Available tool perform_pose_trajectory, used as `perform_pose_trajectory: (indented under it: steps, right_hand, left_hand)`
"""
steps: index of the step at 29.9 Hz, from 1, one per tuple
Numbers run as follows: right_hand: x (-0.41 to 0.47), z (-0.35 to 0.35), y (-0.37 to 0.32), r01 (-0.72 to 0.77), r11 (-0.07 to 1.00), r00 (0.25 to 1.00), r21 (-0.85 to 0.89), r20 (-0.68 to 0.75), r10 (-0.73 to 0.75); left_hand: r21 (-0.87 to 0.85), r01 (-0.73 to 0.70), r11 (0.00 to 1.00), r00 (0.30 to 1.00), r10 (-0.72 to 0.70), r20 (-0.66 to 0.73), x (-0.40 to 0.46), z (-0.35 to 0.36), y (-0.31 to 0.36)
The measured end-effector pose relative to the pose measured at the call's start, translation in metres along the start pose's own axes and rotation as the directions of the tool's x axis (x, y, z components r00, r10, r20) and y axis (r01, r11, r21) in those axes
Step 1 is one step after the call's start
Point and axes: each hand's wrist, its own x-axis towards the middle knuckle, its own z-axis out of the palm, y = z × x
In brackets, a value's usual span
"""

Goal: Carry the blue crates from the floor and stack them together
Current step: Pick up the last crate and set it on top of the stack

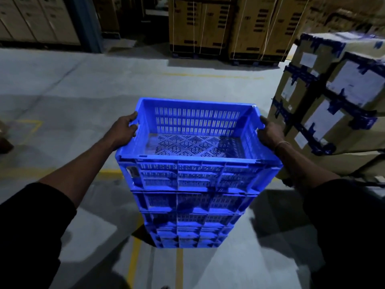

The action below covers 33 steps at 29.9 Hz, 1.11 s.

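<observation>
1. Black sleeves (31,226) framed the bottom of the shot, both bare forearms reaching forward and down over a grey concrete warehouse floor (62,90) marked with yellow lines.
2. At centre, a top blue perforated plastic crate (195,142) sat empty on a stack of matching blue crates (191,217), its walls roughly in line with those below.
3. On the crate's left short side, the left hand (123,132) was clenched around the rim, fingers hooked at the handle slot; the right hand (268,132) gripped the opposite rim the same way.
4. Each grip was closed on the crate, a hold at both ends that likely kept the load level while it was lined up over the one beneath.
5. Whether the top crate had fully seated in the stack or was hovering just above could not be told from this angle.
6. To the right, just beside the stack, stood brown cardboard cartons bound with dark blue tape (333,97), white labels on their faces.
7. Along the far wall, tall strapped cardboard boxes (218,28) stood in a row, well apart from the work.
8. Judged from the stack's height, the job appeared well along; no other loose crates showed on the floor in view.
</observation>
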Motion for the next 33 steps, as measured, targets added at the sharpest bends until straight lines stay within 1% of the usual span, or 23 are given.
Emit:
perform_pose_trajectory:
  steps: [2,4,6,7,9,10,11,13,15,16,18,20,22,24,26,28,30,31,33]
  right_hand:
    - [-0.002,-0.002,0.004,0.032,0.999,0.999,0.002,0.009,-0.032]
    - [-0.005,-0.007,0.008,0.061,0.998,0.997,-0.027,0.049,-0.060]
    - [-0.009,-0.012,0.011,0.094,0.995,0.991,-0.043,0.098,-0.089]
    - [-0.012,-0.013,0.013,0.105,0.993,0.988,-0.053,0.123,-0.097]
    - [-0.020,-0.011,0.016,0.119,0.988,0.981,-0.097,0.162,-0.102]
    - [-0.024,-0.009,0.018,0.119,0.986,0.981,-0.117,0.169,-0.098]
    - [-0.025,-0.006,0.017,0.115,0.985,0.982,-0.125,0.164,-0.093]
    - [-0.022,-0.006,0.014,0.108,0.987,0.984,-0.122,0.152,-0.089]
    - [-0.015,-0.006,0.014,0.105,0.984,0.978,-0.143,0.196,-0.076]
    - [-0.012,-0.006,0.014,0.090,0.982,0.972,-0.165,0.229,-0.051]
    - [-0.009,-0.010,0.013,0.064,0.974,0.966,-0.219,0.258,-0.006]
    - [-0.012,-0.024,0.002,0.104,0.969,0.977,-0.225,0.204,-0.058]
    - [-0.021,-0.034,-0.007,0.169,0.966,0.982,-0.196,0.114,-0.148]
    - [-0.033,-0.028,-0.002,0.213,0.956,0.976,-0.200,0.083,-0.200]
    - [-0.044,-0.008,0.013,0.244,0.941,0.967,-0.235,0.138,-0.216]
    - [-0.043,0.001,0.024,0.216,0.938,0.966,-0.270,0.196,-0.166]
    - [-0.040,0.000,0.021,0.218,0.943,0.961,-0.252,0.223,-0.162]
    - [-0.038,-0.001,0.020,0.221,0.946,0.962,-0.239,0.216,-0.170]
    - [-0.040,-0.002,0.020,0.208,0.954,0.973,-0.218,0.148,-0.178]
  left_hand:
    - [0.033,-0.027,0.999,1.000,0.026,0.014,-0.003,0.000,0.001]
    - [0.063,-0.030,0.998,0.999,0.029,0.023,-0.006,-0.002,-0.001]
    - [0.120,-0.043,0.992,0.997,0.034,0.075,-0.007,-0.004,-0.003]
    - [0.190,-0.057,0.980,0.993,0.036,0.113,-0.007,-0.002,-0.005]
    - [0.375,-0.087,0.923,0.986,0.027,0.162,-0.007,0.003,-0.007]
    - [0.442,-0.099,0.892,0.987,0.029,0.161,-0.007,0.007,-0.008]
    - [0.468,-0.097,0.878,0.988,0.029,0.150,-0.005,0.007,-0.008]
    - [0.468,-0.091,0.879,0.992,0.041,0.116,-0.003,0.007,-0.009]
    - [0.480,-0.134,0.867,0.990,0.099,0.098,-0.001,0.006,-0.013]
    - [0.507,-0.175,0.844,0.984,0.134,0.116,0.001,0.004,-0.016]
    - [0.547,-0.225,0.806,0.972,0.148,0.182,0.005,0.000,-0.015]
    - [0.562,-0.226,0.796,0.972,0.143,0.188,0.011,-0.008,-0.009]
    - [0.560,-0.196,0.805,0.980,0.157,0.119,0.008,-0.012,-0.002]
    - [0.531,-0.177,0.829,0.984,0.145,0.102,-0.009,-0.004,-0.004]
    - [0.467,-0.130,0.875,0.989,0.080,0.125,-0.023,0.008,-0.013]
    - [0.402,-0.088,0.912,0.986,0.022,0.167,-0.023,0.010,-0.013]
    - [0.429,-0.099,0.898,0.984,0.025,0.174,-0.020,0.009,-0.010]
    - [0.466,-0.124,0.876,0.986,0.055,0.159,-0.017,0.008,-0.008]
    - [0.598,-0.189,0.779,0.982,0.161,0.100,-0.021,0.009,0.002]
